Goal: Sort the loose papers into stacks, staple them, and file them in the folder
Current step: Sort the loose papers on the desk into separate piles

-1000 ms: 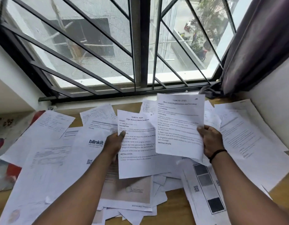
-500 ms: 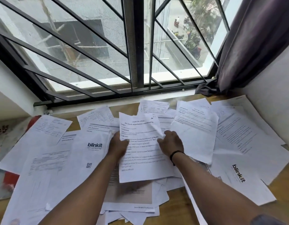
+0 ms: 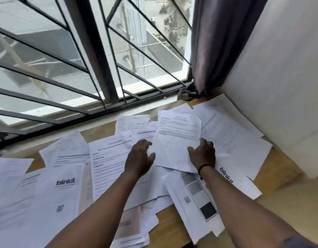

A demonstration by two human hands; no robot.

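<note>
Since a second ago both hands have dropped their sheets: the left hand (image 3: 139,159) hovers half-curled and empty, the right hand (image 3: 203,154) grips a creased printed sheet (image 3: 174,140) near the desk's (image 3: 272,199) back right corner, so sorting has barely started.

printed text on loose papers (image 3: 108,169) blurred unreadable, leftmost sheets cut by frame edge

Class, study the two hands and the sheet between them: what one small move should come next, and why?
Probably lift the crumpled sheet clear of the pile. The right hand has its grip on that sheet's right edge, and the left hand hovers with spread fingers at its left edge. It overlaps other loose papers, so it likely has to come free before it can join a stack.
</note>
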